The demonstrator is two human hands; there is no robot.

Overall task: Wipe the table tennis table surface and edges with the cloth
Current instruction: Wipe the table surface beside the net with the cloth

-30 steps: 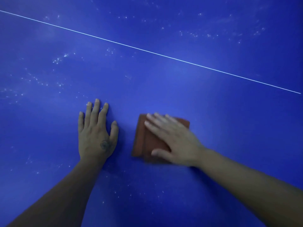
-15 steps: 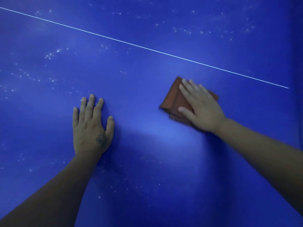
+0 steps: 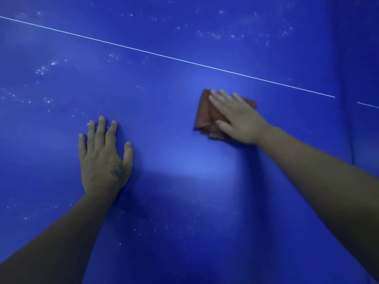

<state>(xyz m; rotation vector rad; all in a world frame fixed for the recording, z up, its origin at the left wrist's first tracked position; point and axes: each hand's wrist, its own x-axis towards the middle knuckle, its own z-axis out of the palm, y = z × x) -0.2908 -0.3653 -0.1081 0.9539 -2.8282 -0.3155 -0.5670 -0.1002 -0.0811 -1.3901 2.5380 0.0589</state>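
The blue table tennis table (image 3: pixel 174 177) fills the head view. A folded brown cloth (image 3: pixel 205 113) lies on it right of centre, just below the thin white line (image 3: pixel 164 55). My right hand (image 3: pixel 235 117) presses flat on the cloth with straight fingers, covering its right part. My left hand (image 3: pixel 104 158) rests flat on the bare table to the left, fingers spread, well apart from the cloth.
White dust specks (image 3: pixel 44 68) dot the surface at the left, along the top right and near the bottom. At the far right a dark seam (image 3: pixel 346 119) runs down the table, and the white line continues beyond it.
My right hand slid the cloth up and to the right, away from the left hand, then a little lower and back to the left. The left hand stayed planted.
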